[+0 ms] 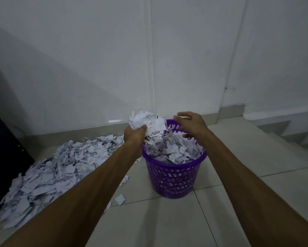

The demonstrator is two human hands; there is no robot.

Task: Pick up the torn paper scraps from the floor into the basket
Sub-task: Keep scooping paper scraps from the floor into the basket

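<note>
Scraps [148, 120] are light and floppy: your left hand [134, 133] clutches a bunch over the basket [174, 177]; right hand [190, 123] spread, holding nothing.

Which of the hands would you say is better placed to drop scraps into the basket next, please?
The left hand: it already grips a bunch of paper scraps above the purple basket. The right hand hovers open over the rim, holding nothing.
</note>
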